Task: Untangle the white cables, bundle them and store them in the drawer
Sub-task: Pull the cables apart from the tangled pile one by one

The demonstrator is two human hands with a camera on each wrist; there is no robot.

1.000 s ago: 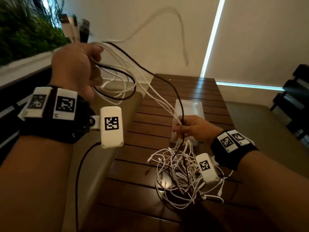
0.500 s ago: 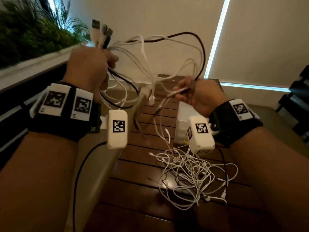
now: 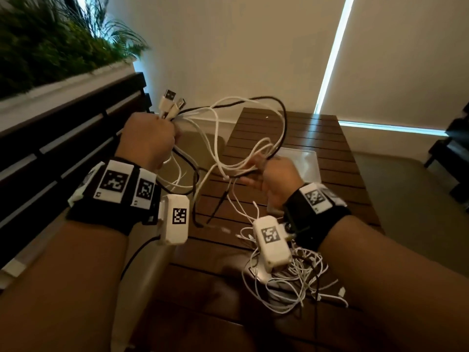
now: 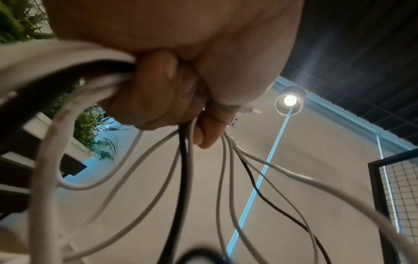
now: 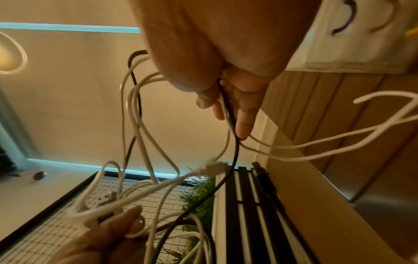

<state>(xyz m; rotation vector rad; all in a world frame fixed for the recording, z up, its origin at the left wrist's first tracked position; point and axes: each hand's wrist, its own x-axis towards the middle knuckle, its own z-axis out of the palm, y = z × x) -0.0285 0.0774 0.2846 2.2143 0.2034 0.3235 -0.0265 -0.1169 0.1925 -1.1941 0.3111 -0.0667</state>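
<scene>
My left hand (image 3: 149, 141) is raised at the left and grips a bunch of white cables (image 3: 218, 128) with one black cable (image 3: 284, 123) among them. Their USB plugs (image 3: 170, 97) stick up above the fist. In the left wrist view the left hand's fingers (image 4: 158, 92) curl round the strands. The cables arc in loops to my right hand (image 3: 269, 179), which pinches them between thumb and fingers (image 5: 242, 123). Loose ends hang down from it. A tangled pile of thin white cables (image 3: 291, 285) lies on the table under my right wrist.
The dark slatted wooden table (image 3: 317, 133) carries a white tray (image 3: 308, 163) beyond my right hand. A black slatted fence (image 3: 63, 138) with plants (image 3: 50, 47) above it runs along the left. A pale seat (image 3: 147, 275) lies beside the table. Dark furniture (image 3: 454, 153) stands at far right.
My right hand has come up from the pile on the table towards the left hand, bringing cable loops with it. The left hand has kept its grip on the plug ends.
</scene>
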